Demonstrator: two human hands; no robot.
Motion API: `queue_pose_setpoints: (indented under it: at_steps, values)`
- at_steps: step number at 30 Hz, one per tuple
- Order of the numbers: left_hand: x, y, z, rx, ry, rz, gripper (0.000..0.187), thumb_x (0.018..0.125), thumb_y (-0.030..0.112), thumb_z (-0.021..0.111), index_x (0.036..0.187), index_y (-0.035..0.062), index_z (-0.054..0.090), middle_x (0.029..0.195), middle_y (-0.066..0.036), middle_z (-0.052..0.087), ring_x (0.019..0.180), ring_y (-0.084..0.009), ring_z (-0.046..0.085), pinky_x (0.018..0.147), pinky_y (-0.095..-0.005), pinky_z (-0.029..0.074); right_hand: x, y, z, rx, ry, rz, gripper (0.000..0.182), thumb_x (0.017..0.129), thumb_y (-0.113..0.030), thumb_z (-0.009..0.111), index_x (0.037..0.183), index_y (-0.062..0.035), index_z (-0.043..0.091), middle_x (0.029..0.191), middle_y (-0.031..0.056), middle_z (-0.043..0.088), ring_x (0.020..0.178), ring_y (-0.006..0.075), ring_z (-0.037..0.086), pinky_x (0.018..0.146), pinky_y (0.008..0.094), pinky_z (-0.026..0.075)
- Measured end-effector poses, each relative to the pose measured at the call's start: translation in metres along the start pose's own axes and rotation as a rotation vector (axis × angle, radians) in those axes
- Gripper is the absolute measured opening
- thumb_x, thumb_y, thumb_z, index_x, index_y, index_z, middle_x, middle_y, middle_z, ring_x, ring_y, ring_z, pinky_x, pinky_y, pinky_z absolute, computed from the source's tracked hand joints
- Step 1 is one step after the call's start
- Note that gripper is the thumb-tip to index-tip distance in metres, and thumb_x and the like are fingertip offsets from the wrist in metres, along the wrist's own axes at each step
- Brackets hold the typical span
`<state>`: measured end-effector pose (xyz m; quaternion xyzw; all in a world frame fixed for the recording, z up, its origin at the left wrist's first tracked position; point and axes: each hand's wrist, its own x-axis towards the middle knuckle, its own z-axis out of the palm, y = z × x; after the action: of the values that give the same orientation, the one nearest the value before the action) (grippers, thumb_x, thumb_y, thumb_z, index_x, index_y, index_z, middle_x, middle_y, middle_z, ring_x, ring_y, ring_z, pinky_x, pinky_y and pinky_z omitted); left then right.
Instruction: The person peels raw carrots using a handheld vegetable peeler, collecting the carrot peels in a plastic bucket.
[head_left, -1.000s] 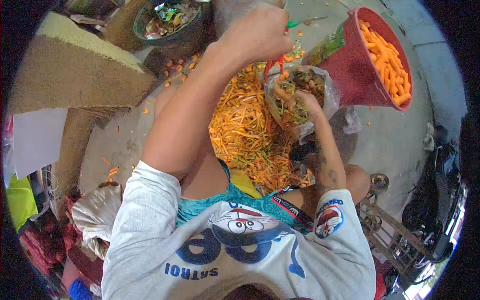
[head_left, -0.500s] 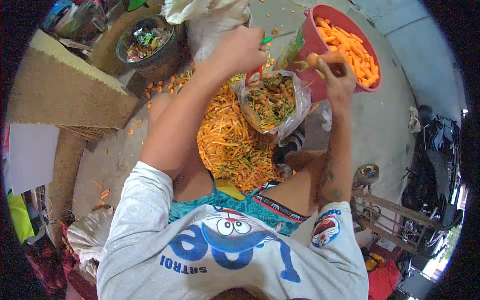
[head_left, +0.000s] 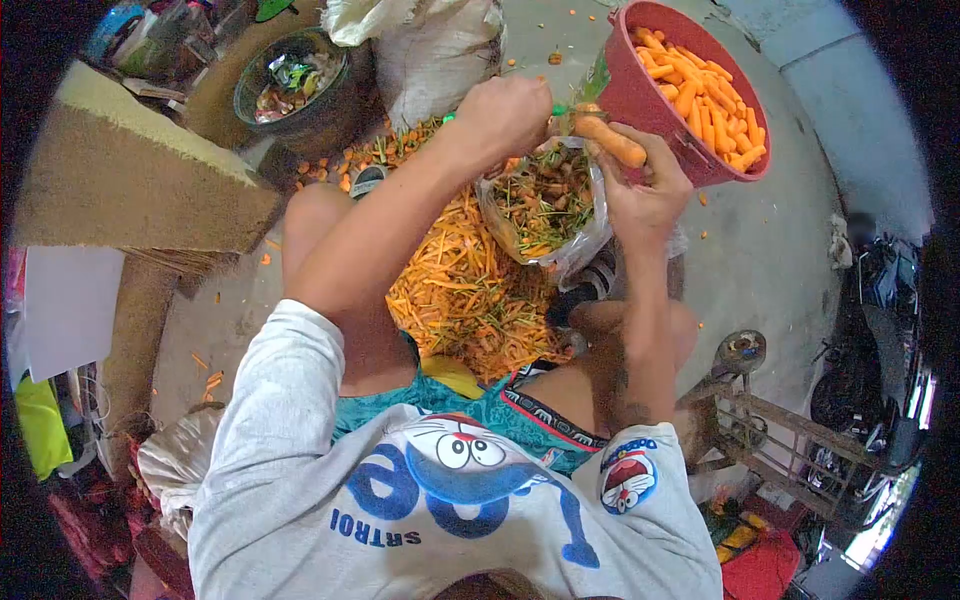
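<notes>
My left hand (head_left: 508, 115) is closed around a knife with a green handle (head_left: 560, 110); most of the handle is hidden by the fingers. Its thin blade meets the top end of a peeled carrot (head_left: 612, 140). That carrot is gripped by my right hand (head_left: 645, 185), fingers wrapped round its lower part. Beneath both hands stands an open clear plastic bag (head_left: 572, 262) with carrot ends and green stems inside. A heap of orange carrot peelings (head_left: 455, 290) lies between my legs.
A red bucket (head_left: 690, 170) full of peeled carrots stands at the upper right. A white sack (head_left: 440, 70) and a dark tub (head_left: 335, 115) with rubbish are at the back left. Carrot scraps (head_left: 345, 170) lie on the floor. A metal frame (head_left: 780, 430) stands at the right.
My right hand has moved left and down with the carrot, turning it. My left hand has moved slightly right and down, bringing the knife blade to the carrot's end.
</notes>
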<state>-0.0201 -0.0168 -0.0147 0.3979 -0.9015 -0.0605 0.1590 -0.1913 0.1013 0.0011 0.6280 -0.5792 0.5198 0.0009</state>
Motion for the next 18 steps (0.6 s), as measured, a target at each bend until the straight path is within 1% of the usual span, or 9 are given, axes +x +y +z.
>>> queue_pose_setpoints:
  at_steps: [5,7,8,10,11,13,14,16,18]
  values:
    - [-0.007,0.014,-0.010,-0.072,0.051,-0.008,0.023,0.083,0.015,0.070,0.096,-0.0027,0.064,0.088,-0.024,0.072,0.083,-0.0418,0.073,0.072,-0.0511,0.059,0.001,0.006,-0.007,0.042,0.021,0.083,0.024,0.081,-0.009,0.083,0.103,-0.0032,0.075,0.097,0.0100,0.076,0.091,0.0217,0.074,0.083,0.0350,0.057]
    - [-0.008,0.011,-0.018,-0.066,-0.007,-0.027,0.027,0.084,0.014,0.071,0.102,-0.0030,0.060,0.092,-0.026,0.071,0.088,-0.0443,0.071,0.073,-0.0529,0.058,-0.002,0.003,-0.008,0.471,-0.082,0.476,0.026,0.096,-0.024,0.070,0.109,-0.0004,0.072,0.101,0.0115,0.074,0.084,0.0203,0.071,0.072,0.0316,0.057]
    - [-0.009,0.011,-0.020,-0.053,-0.010,-0.030,0.029,0.084,0.016,0.072,0.103,-0.0024,0.059,0.092,-0.025,0.071,0.087,-0.0442,0.071,0.073,-0.0534,0.058,-0.001,0.003,-0.008,0.477,-0.080,0.479,0.026,0.096,-0.024,0.070,0.109,-0.0004,0.072,0.101,0.0115,0.074,0.084,0.0203,0.071,0.072,0.0316,0.057]
    - [-0.009,0.011,-0.020,-0.041,-0.013,-0.027,0.030,0.084,0.018,0.072,0.104,-0.0018,0.059,0.093,-0.025,0.071,0.087,-0.0442,0.071,0.073,-0.0540,0.058,0.003,0.007,-0.012,1.172,-0.288,1.112,0.041,0.106,-0.035,0.052,0.120,0.0011,0.064,0.090,0.0066,0.068,0.069,0.0131,0.059,0.056,0.0250,0.046]
    - [-0.008,0.013,-0.018,-0.039,-0.017,-0.027,0.029,0.085,0.019,0.071,0.102,-0.0018,0.059,0.092,-0.025,0.071,0.086,-0.0441,0.071,0.072,-0.0537,0.058,0.000,0.018,-0.010,1.172,-0.281,1.112,0.041,0.106,-0.035,0.052,0.120,0.0011,0.064,0.090,0.0066,0.068,0.069,0.0131,0.059,0.056,0.0250,0.046]
    - [-0.003,0.010,-0.005,-0.040,-0.020,-0.020,0.029,0.086,0.020,0.071,0.101,-0.0019,0.060,0.092,-0.025,0.072,0.085,-0.0439,0.072,0.072,-0.0534,0.058,-0.005,0.035,-0.002,1.638,-0.516,1.214,0.045,0.107,-0.036,0.045,0.131,0.0009,0.056,0.078,-0.0008,0.052,0.060,0.0080,0.042,0.049,0.0208,0.031]
    - [0.005,-0.001,0.009,0.016,0.042,-0.029,0.025,0.083,0.019,0.071,0.097,-0.0010,0.064,0.088,-0.024,0.072,0.082,-0.0420,0.073,0.071,-0.0510,0.059,-0.007,0.030,-0.003,1.445,-0.464,1.216,0.033,0.106,-0.031,0.048,0.126,-0.0056,0.055,0.072,-0.0040,0.040,0.058,0.0063,0.037,0.048,0.0206,0.029]
    - [0.014,-0.034,0.025,0.072,0.092,-0.046,0.022,0.081,0.018,0.071,0.092,-0.0002,0.068,0.085,-0.023,0.073,0.078,-0.0401,0.074,0.069,-0.0487,0.060,-0.012,0.013,0.001,1.288,-0.416,1.205,0.025,0.105,-0.028,0.049,0.119,-0.0093,0.055,0.072,-0.0040,0.041,0.059,0.0059,0.037,0.048,0.0203,0.029]
    - [0.028,-0.063,0.012,-0.042,-0.093,-0.260,0.023,0.080,0.018,0.071,0.093,-0.0004,0.069,0.088,-0.023,0.073,0.083,-0.0404,0.073,0.072,-0.0492,0.060,-0.012,0.009,0.000,1.128,-0.387,1.169,0.008,0.102,-0.025,0.052,0.104,-0.0174,0.050,0.074,-0.0044,0.043,0.060,0.0050,0.037,0.048,0.0200,0.028]
